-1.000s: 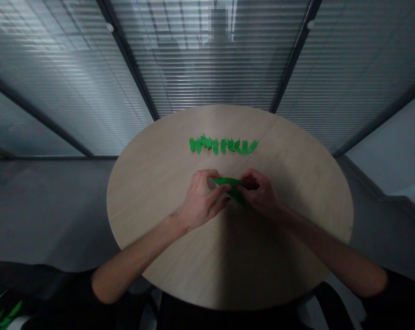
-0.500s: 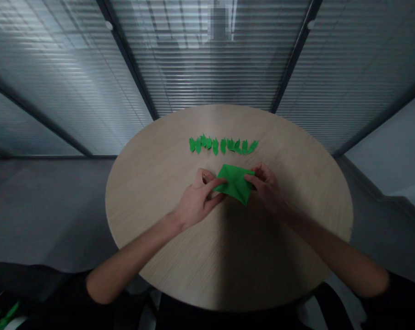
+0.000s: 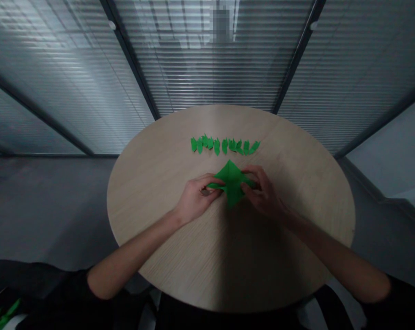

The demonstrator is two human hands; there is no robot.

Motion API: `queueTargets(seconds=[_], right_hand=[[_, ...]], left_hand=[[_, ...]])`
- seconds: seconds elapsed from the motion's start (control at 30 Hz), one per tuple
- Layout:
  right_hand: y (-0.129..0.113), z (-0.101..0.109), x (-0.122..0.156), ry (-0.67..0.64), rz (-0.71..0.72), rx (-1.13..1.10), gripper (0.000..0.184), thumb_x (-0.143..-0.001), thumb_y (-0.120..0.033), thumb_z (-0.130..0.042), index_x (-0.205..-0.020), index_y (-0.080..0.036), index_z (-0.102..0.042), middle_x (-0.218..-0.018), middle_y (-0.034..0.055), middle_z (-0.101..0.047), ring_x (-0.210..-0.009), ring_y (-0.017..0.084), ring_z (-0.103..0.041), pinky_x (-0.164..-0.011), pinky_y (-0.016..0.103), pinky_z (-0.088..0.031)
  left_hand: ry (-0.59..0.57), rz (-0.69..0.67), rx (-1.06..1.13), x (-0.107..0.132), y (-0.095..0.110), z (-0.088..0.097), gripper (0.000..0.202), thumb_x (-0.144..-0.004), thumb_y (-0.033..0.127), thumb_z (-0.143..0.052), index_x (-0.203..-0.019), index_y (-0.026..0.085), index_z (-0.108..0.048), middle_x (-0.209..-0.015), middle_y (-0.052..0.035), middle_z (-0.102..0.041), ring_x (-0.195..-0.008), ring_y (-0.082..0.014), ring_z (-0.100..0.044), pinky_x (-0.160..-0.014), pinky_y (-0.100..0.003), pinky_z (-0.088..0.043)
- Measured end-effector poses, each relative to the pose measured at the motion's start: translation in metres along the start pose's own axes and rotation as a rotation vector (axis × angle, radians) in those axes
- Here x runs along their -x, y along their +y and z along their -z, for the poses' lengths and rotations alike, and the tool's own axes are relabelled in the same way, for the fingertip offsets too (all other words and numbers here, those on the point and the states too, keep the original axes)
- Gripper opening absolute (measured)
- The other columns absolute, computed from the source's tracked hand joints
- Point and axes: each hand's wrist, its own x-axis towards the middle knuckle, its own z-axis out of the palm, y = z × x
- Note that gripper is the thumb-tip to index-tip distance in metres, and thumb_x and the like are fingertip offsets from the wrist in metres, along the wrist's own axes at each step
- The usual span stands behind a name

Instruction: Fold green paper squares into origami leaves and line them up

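A green paper square [image 3: 232,182] lies as a diamond on the round wooden table [image 3: 166,151], creased through its middle. My left hand [image 3: 195,198] pinches its left corner with closed fingers. My right hand [image 3: 262,191] grips its right corner, fingers curled over the edge. Beyond the paper, a row of several small folded green paper pieces [image 3: 224,145] lies across the table.
The table stands in a corner of glass walls with closed blinds [image 3: 207,64] and dark frames. More green paper pieces [image 3: 1,314] show at the bottom left, off the table. Grey floor [image 3: 49,206] surrounds the table.
The paper was a narrow folded strip between my hands; it has been opened out and turned into a flat diamond. Both hands kept hold of it and moved slightly apart.
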Motion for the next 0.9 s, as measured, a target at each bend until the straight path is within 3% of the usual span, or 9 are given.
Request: queueTargets(seconds=[0.07,0.13,0.27,0.37,0.5,0.63,0.73,0.83,0.9], right_hand=[[-0.002,0.005,0.001,-0.127,0.128,0.061,0.024,-0.093,-0.026,-0.063,-0.117,-0.023,-0.064,-0.124,0.012,-0.063,-0.106,0.023,-0.068,-0.078,0.033,-0.06],[-0.003,0.01,0.001,-0.176,0.182,0.094,0.033,-0.087,-0.024,-0.069,-0.12,-0.023,-0.066,-0.13,0.0135,-0.061,-0.112,0.026,-0.067,-0.084,0.037,-0.061],[-0.001,0.012,0.0,-0.142,0.159,0.096,0.04,-0.08,-0.015,-0.071,-0.119,-0.022,-0.069,-0.129,0.013,-0.063,-0.109,0.025,-0.069,-0.084,0.037,-0.061],[0.002,0.013,0.001,-0.177,0.108,-0.026,0.037,-0.083,-0.018,-0.068,-0.119,-0.023,-0.072,-0.125,0.0108,-0.066,-0.106,0.024,-0.071,-0.085,0.037,-0.062],[0.003,0.014,0.0,-0.189,0.08,-0.1,0.039,-0.083,-0.018,-0.071,-0.12,-0.026,-0.073,-0.124,0.0085,-0.068,-0.11,0.024,-0.071,-0.086,0.035,-0.063],[-0.001,0.009,-0.002,-0.101,0.102,-0.072,0.018,-0.088,-0.024,-0.075,-0.106,-0.023,-0.078,-0.108,0.0069,-0.072,-0.089,0.018,-0.075,-0.075,0.03,-0.064],[-0.004,0.004,-0.002,-0.031,0.18,-0.002,0.007,-0.091,-0.024,-0.074,-0.096,-0.024,-0.08,-0.1,0.005,-0.075,-0.086,0.018,-0.075,-0.077,0.03,-0.063],[-0.006,0.0,0.001,-0.006,0.216,0.051,0.009,-0.09,-0.019,-0.074,-0.096,-0.024,-0.077,-0.094,0.0029,-0.077,-0.087,0.018,-0.076,-0.081,0.032,-0.063],[-0.006,-0.003,0.003,0.018,0.151,0.006,0.02,-0.088,-0.017,-0.075,-0.107,-0.025,-0.073,-0.098,0.0021,-0.078,-0.085,0.017,-0.077,-0.08,0.031,-0.064]], left_hand=[[0.031,0.05,0.048,-0.001,0.0,-0.001,0.014,-0.088,0.015,-0.067,-0.095,0.018,-0.079,-0.1,-0.0066,-0.079,-0.087,-0.0161,-0.075,-0.076,-0.025,-0.058],[0.064,0.105,0.113,-0.001,0.0,-0.002,0.013,-0.087,0.018,-0.069,-0.093,0.018,-0.08,-0.098,-0.0063,-0.08,-0.084,-0.0157,-0.076,-0.074,-0.024,-0.06],[0.093,0.219,0.23,-0.003,0.002,-0.004,0.011,-0.082,0.023,-0.074,-0.088,0.017,-0.08,-0.088,-0.0055,-0.08,-0.072,-0.0139,-0.074,-0.066,-0.021,-0.059],[0.087,0.312,0.272,-0.004,0.004,-0.004,0.012,-0.08,0.025,-0.076,-0.087,0.016,-0.08,-0.077,-0.004,-0.078,-0.061,-0.0119,-0.07,-0.056,-0.019,-0.055],[0.108,0.369,0.331,-0.005,0.004,-0.004,0.012,-0.079,0.026,-0.076,-0.085,0.015,-0.078,-0.067,-0.0021,-0.075,-0.057,-0.0122,-0.068,-0.055,-0.02,-0.055],[0.069,0.299,0.291,-0.003,0.003,-0.005,0.011,-0.082,0.021,-0.07,-0.087,0.015,-0.077,-0.07,-0.0017,-0.074,-0.056,-0.0117,-0.067,-0.052,-0.02,-0.053],[0.038,0.103,0.12,0.0,0.003,-0.004,0.015,-0.086,0.016,-0.064,-0.091,0.016,-0.078,-0.084,-0.0049,-0.077,-0.068,-0.0134,-0.071,-0.06,-0.021,-0.055],[-0.026,-0.09,-0.048,0.003,0.004,-0.004,0.021,-0.091,0.013,-0.058,-0.098,0.017,-0.078,-0.093,-0.0076,-0.076,-0.082,-0.0161,-0.072,-0.073,-0.026,-0.058],[-0.055,-0.124,-0.081,0.004,0.005,-0.004,0.021,-0.095,0.014,-0.057,-0.103,0.017,-0.077,-0.093,-0.0079,-0.075,-0.081,-0.0161,-0.071,-0.073,-0.027,-0.058]])
